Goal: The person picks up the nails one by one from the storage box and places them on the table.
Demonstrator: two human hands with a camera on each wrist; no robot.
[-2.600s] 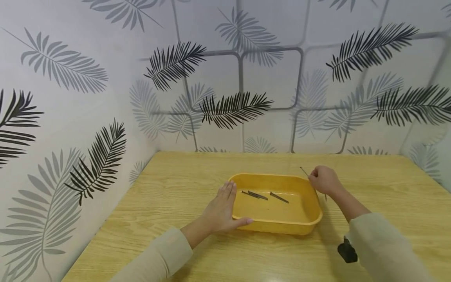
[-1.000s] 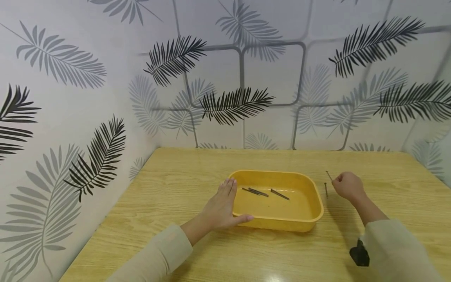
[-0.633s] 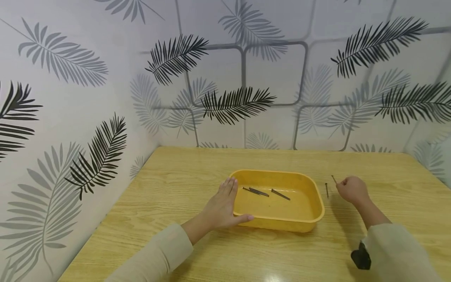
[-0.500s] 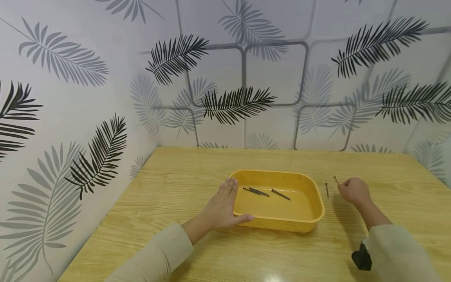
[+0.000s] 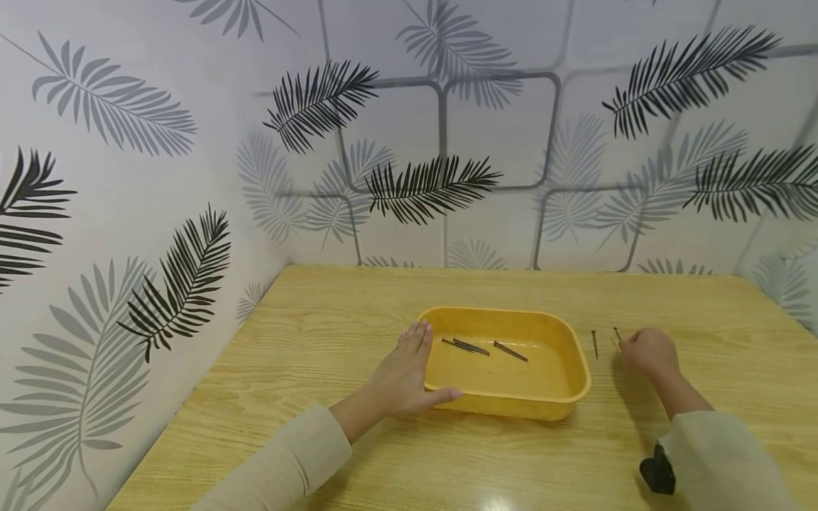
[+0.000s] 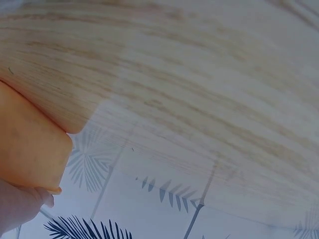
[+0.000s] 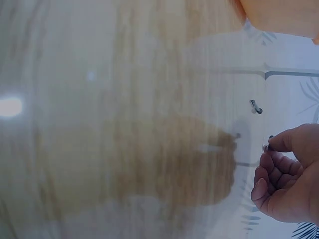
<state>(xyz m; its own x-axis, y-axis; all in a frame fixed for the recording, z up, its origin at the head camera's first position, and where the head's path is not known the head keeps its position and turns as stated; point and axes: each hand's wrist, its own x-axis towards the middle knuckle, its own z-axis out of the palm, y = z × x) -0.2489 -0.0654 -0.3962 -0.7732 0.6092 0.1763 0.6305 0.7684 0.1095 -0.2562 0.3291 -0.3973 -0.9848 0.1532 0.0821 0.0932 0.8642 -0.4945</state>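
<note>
Pinches a dark nail (image 5: 617, 333) between thumb and fingers of the right hand (image 5: 652, 352), right of the yellow tray (image 5: 505, 404); cannot tell whether touching the wooden table (image 5: 332, 305). Rests the left hand (image 5: 396, 376) against the tray's left end, fingers straight. Shows a loose nail (image 5: 595, 345) between tray and right hand, several more nails (image 5: 510, 351) inside.
</note>
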